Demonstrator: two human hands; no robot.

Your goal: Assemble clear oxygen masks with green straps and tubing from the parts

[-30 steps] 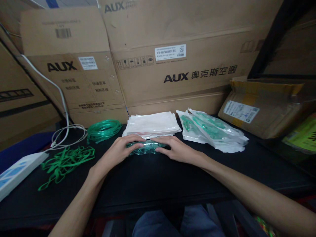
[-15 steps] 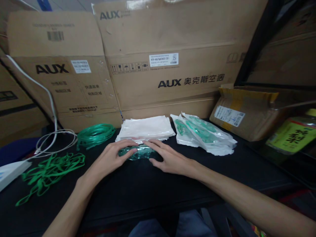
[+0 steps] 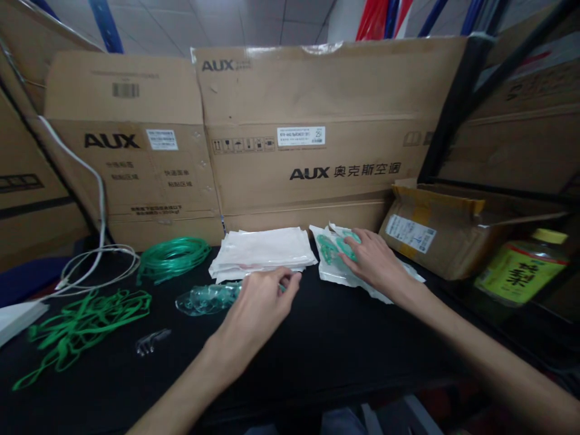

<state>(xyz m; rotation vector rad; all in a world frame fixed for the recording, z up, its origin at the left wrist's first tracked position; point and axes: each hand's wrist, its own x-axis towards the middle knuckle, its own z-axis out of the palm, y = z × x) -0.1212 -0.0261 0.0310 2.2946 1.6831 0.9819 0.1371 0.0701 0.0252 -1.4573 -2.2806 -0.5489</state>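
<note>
My left hand [image 3: 267,299] is over the dark table just in front of a stack of white packets [image 3: 263,251]. Its fingers are curled and closed together; a bit of green shows at the fingertips, too small to name. Partly behind this hand lies a bundle of clear green plastic pieces [image 3: 206,299]. Over on the right, my right hand [image 3: 374,260] rests its slightly spread fingers on white-edged packets [image 3: 333,266] with green tubing or plastic showing through. Whether it grips the top packet cannot be seen.
A coil of green tubing [image 3: 174,257], tangled green straps [image 3: 90,329] and small clear plastic parts [image 3: 153,342] lie at left, near a white cable [image 3: 100,205]. Large cardboard boxes [image 3: 254,205] stand behind. An open carton [image 3: 410,238] and a yellow-capped bottle [image 3: 521,272] are at right.
My right hand has left the green plastic bundle and moved right onto the packets. My left hand has shifted right and closed. The bundle now lies farther left. The view has tilted up.
</note>
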